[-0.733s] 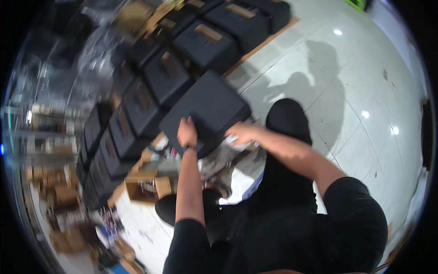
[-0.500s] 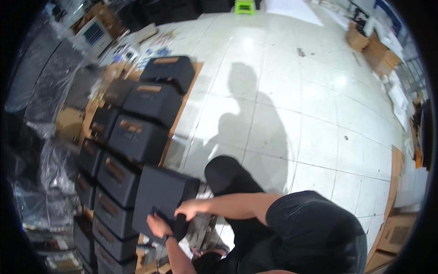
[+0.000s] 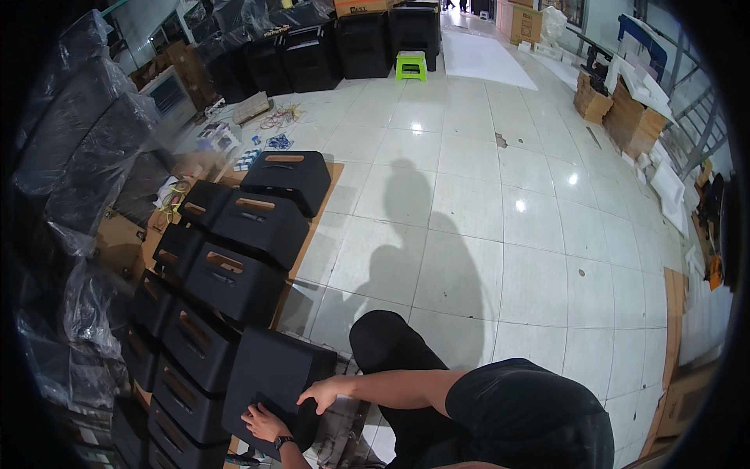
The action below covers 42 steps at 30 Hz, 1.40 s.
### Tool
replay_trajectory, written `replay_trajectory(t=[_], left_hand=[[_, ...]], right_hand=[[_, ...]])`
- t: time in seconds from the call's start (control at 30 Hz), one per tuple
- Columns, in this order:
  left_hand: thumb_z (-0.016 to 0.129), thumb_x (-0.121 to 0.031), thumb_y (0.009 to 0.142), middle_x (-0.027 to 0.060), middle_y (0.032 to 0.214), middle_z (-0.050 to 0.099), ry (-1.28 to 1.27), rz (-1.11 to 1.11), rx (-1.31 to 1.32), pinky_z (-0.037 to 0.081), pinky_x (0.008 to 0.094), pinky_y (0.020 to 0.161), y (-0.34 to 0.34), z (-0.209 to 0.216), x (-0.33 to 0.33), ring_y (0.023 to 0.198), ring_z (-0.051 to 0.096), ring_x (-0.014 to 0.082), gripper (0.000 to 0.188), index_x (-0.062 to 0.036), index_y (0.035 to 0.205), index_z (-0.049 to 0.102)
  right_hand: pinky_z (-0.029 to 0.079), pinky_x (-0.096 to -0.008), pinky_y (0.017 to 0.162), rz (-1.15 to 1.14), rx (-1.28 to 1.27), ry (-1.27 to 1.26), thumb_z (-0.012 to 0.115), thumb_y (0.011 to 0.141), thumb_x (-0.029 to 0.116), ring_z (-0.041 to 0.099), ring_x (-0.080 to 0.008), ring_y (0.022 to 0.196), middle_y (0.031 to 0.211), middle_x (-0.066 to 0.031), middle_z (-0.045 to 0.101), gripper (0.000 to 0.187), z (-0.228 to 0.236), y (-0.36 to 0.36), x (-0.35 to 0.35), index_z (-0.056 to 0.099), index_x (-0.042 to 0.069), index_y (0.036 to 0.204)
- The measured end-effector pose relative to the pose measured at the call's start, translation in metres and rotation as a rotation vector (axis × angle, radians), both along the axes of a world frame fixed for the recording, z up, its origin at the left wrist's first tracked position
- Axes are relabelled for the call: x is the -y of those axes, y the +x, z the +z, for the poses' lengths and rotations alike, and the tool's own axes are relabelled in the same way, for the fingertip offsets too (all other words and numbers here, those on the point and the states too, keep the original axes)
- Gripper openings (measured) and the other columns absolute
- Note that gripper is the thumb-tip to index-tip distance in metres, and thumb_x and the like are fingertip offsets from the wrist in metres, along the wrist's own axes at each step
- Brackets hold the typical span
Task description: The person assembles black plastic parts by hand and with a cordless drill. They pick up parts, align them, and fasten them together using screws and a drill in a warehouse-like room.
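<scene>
A black box-shaped cabinet (image 3: 273, 374) with a smooth flat face lies right in front of me, beside the stacked row on my left. My left hand (image 3: 264, 423), with a dark watch on its wrist, rests on the cabinet's lower part with its fingers spread. Just to the right, my right hand (image 3: 320, 392) reaches across to the same cabinet near its right edge, fingers apart and pointing downward. Neither hand shows anything held. Part of the cabinet's lower side is hidden by my hands and forearm.
Several similar black cabinets (image 3: 251, 219) with brown slots stand in two rows on cardboard at left. Plastic-wrapped goods (image 3: 86, 168) are piled beyond them. A green stool (image 3: 411, 67) stands far ahead. Cardboard boxes (image 3: 634, 117) line the right side of the tiled floor (image 3: 539, 258).
The view has tilted up, showing more of the far room. My right hand has loosened from the cabinet's edge, and my left fingers have spread on its face.
</scene>
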State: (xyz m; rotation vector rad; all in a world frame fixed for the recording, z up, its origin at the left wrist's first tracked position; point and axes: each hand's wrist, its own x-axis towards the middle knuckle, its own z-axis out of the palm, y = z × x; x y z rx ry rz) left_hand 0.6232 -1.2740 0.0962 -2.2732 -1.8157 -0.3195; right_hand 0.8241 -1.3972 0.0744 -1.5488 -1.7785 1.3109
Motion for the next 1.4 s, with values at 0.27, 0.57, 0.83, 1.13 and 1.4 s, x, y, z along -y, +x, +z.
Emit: replay_trajectory(t=[0.27, 0.57, 0.83, 1.13, 1.4], left_hand=[[0.056, -0.030, 0.110, 0.0205, 0.119, 0.061, 0.210, -0.224, 0.513, 0.051, 0.0519, 0.088, -0.063, 0.026, -0.025, 0.107, 0.062, 0.0406, 0.031, -0.0016, 0.114, 0.067], [0.064, -0.037, 0.109, 0.0093, 0.098, 0.074, 0.171, 0.280, 0.935, 0.052, 0.0283, 0.080, -0.337, 0.129, 0.071, 0.084, 0.062, 0.0116, 0.041, 0.0035, 0.114, 0.070], [0.076, -0.036, 0.098, 0.0131, 0.100, 0.078, -0.065, 0.972, 0.999, 0.057, 0.0325, 0.079, -0.481, -0.035, 0.243, 0.087, 0.073, 0.0192, 0.043, 0.0055, 0.111, 0.071], [0.076, -0.041, 0.088, 0.0268, 0.114, 0.076, -0.304, 1.078, 0.908, 0.054, 0.0456, 0.102, -0.508, -0.098, 0.217, 0.112, 0.072, 0.0390, 0.056, 0.0058, 0.119, 0.074], [0.071, -0.059, 0.093, 0.0133, 0.124, 0.070, -0.467, 1.085, 1.236, 0.047, 0.0449, 0.070, -0.506, -0.066, 0.181, 0.095, 0.064, 0.0255, 0.074, -0.0056, 0.144, 0.063]], right_hand=[[0.041, -0.0462, 0.121, 0.096, -0.047, 0.019, 0.088, 0.074, 0.032, 0.050, -0.0366, 0.145, 0.159, -0.0168, 0.052, 0.090, 0.009, 0.011, -0.014, 0.053, 0.017, 0.156], [0.053, -0.0407, 0.106, 0.098, 0.289, -0.148, 0.084, 0.084, 0.042, 0.068, -0.0337, 0.122, 0.135, -0.0229, 0.068, 0.081, -0.042, 0.028, 0.008, 0.057, 0.004, 0.149], [0.054, -0.0400, 0.104, 0.250, 0.407, -0.239, 0.080, 0.089, 0.044, 0.070, -0.0366, 0.120, 0.136, -0.0238, 0.069, 0.078, -0.028, 0.013, 0.010, 0.055, 0.005, 0.151], [0.054, -0.0438, 0.108, 0.266, 0.645, -0.247, 0.077, 0.091, 0.036, 0.065, -0.0402, 0.129, 0.142, -0.0261, 0.064, 0.072, -0.042, 0.038, 0.017, 0.055, 0.004, 0.151], [0.064, -0.0426, 0.065, 0.319, 0.474, -0.116, 0.078, 0.092, 0.025, 0.076, -0.0369, 0.073, 0.123, -0.0293, 0.071, 0.073, -0.092, 0.067, 0.022, 0.048, 0.001, 0.154]])
